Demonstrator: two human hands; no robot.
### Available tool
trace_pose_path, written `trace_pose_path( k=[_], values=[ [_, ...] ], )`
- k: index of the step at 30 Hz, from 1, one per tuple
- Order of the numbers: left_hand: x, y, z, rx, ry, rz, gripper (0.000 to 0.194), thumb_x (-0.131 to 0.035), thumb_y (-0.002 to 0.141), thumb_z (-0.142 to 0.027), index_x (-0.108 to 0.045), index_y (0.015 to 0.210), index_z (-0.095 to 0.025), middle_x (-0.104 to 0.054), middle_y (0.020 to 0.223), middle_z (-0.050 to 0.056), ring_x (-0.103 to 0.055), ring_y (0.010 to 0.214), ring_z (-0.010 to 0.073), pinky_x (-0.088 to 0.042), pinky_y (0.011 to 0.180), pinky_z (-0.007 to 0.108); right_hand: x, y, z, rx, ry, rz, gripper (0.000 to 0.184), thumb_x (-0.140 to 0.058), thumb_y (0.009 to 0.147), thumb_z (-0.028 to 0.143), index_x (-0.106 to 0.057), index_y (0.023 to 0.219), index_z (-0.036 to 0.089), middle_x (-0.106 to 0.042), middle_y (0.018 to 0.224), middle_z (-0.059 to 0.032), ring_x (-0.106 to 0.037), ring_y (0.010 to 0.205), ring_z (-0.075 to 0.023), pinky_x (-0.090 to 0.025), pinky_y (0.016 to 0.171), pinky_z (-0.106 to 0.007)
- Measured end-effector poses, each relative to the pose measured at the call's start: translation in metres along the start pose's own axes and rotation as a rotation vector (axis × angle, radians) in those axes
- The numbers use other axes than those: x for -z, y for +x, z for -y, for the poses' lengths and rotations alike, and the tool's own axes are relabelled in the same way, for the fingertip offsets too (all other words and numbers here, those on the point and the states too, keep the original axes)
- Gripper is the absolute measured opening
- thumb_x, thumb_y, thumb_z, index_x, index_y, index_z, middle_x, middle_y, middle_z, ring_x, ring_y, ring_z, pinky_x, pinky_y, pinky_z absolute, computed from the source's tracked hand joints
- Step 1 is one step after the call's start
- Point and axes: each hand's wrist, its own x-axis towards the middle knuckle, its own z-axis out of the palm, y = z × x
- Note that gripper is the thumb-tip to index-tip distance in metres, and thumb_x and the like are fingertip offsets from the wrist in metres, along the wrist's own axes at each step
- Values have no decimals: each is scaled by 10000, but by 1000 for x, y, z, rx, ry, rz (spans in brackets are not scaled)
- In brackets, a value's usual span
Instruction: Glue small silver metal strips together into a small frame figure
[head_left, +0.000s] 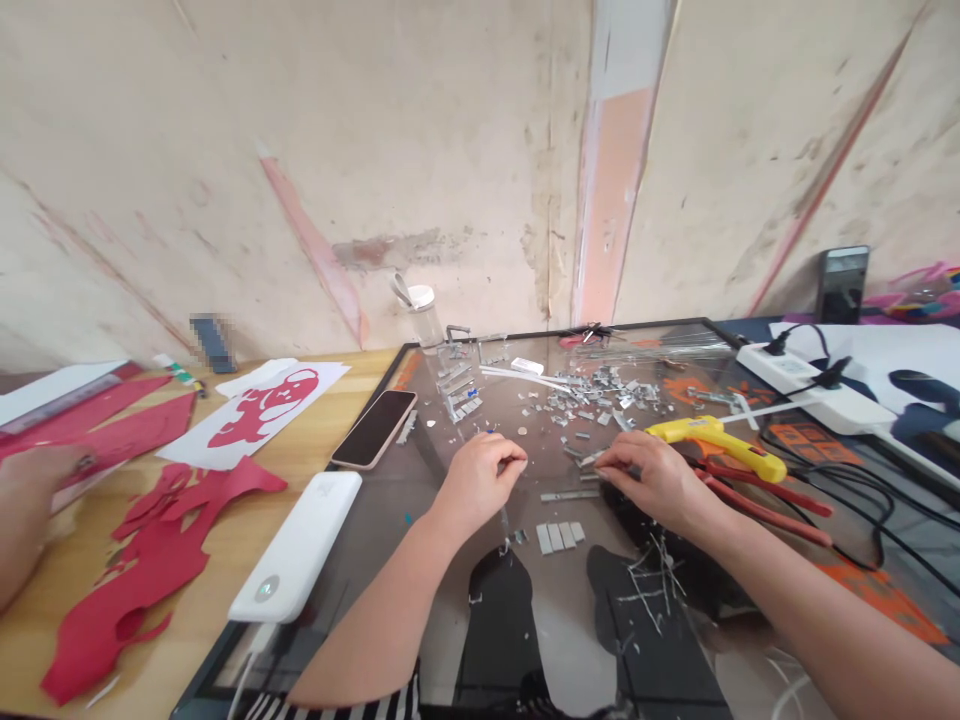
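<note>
My left hand hovers over the dark glass tabletop with thumb and fingers pinched together; whatever lies between them is too small to make out. To the right, my right hand is closed in a pinch at the end of a small silver metal strip. Just below it lies a longer flat metal strip. A row of several short silver plates sits nearer to me, between the hands. Beyond the hands are a heap of small metal pieces and a little stepped metal assembly.
Right: yellow glue gun, red-handled pliers, white power strip, black cables. Left: phone, white power bank, cut red paper, another person's hand. A clear bottle stands by the wall.
</note>
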Motion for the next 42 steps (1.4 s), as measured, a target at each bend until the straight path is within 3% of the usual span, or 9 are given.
trace_pose_path(
  k=[8,13,18,26,33,37,39,42],
  values=[
    [9,-3,5,88,-78,-85,157,-499,824,-149,-652,816,-182,-579,618,-20,-504,583,123,-374,585,233,-3,-2,0,45,-21,-18,150,-558,833,214,-689,759,214,-665,730,-22,-606,730,-177,-442,700,-309],
    [14,-4,3,134,-83,-87,191,-469,844,-195,-659,855,-187,-432,505,-55,-378,473,102,-300,507,223,-5,-3,-1,63,-43,-12,145,-560,838,225,-691,778,215,-667,731,-23,-603,722,-178,-439,690,-310],
    [13,-6,2,151,-176,-70,227,-463,853,-242,-672,922,-187,-396,494,-64,-320,451,93,-277,486,219,-8,-4,1,75,-58,-22,155,-557,845,241,-687,765,216,-667,734,-26,-601,727,-179,-437,704,-310],
    [8,-6,1,184,-293,-94,217,-553,813,-304,-697,894,-164,-574,567,-26,-437,485,101,-345,501,216,-11,-4,5,73,-60,-35,146,-565,838,247,-697,780,220,-669,739,-30,-604,713,-178,-443,674,-306],
    [3,-7,4,57,-152,-257,244,-453,878,-221,-681,948,-166,-610,615,-8,-557,580,123,-435,592,221,1,-3,12,15,-40,-122,173,-537,844,252,-691,768,224,-677,735,-35,-606,701,-184,-466,675,-314],
    [2,-7,6,-6,-138,-301,248,-438,857,-131,-660,964,-157,-649,760,27,-613,719,138,-464,681,232,7,-3,14,-32,-11,-167,170,-519,847,240,-674,781,212,-678,775,-45,-608,746,-193,-473,697,-315],
    [2,-6,7,-1,-159,-301,224,-465,845,-138,-666,941,-159,-662,822,40,-624,749,143,-470,685,236,7,-3,13,-48,2,-169,167,-515,847,235,-670,790,209,-675,782,-44,-607,754,-192,-474,701,-315],
    [4,-5,7,73,-244,-281,187,-510,833,-184,-670,924,-154,-664,755,29,-615,665,135,-469,622,230,7,-3,12,-53,4,-176,165,-518,845,236,-670,786,207,-674,778,-44,-609,749,-191,-476,698,-317]
  ],
)
